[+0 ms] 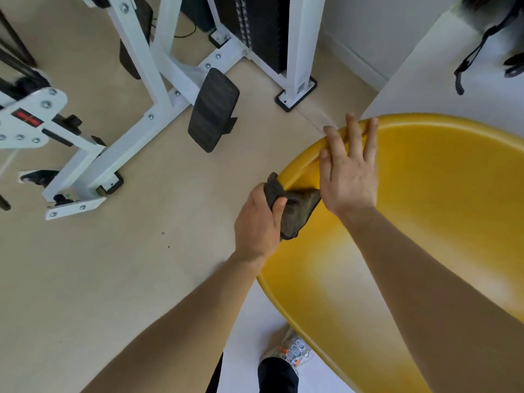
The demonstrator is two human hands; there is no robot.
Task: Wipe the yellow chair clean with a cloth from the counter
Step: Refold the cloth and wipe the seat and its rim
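The yellow chair (442, 211) is a smooth plastic shell filling the right half of the head view. My left hand (259, 222) is shut on a dark grey-brown cloth (295, 212), which lies pressed on the chair's left rim. My right hand (350, 171) rests flat with fingers spread on the rim just above the cloth, fingertips over the upper edge. The cloth's far corner slips under my right palm.
A white-framed weight machine (158, 89) with a black foot pad (212, 109) stands on the beige floor at upper left. A white counter or ledge (425, 80) with black straps (476, 55) lies behind the chair. My shoe (295, 353) shows at the bottom.
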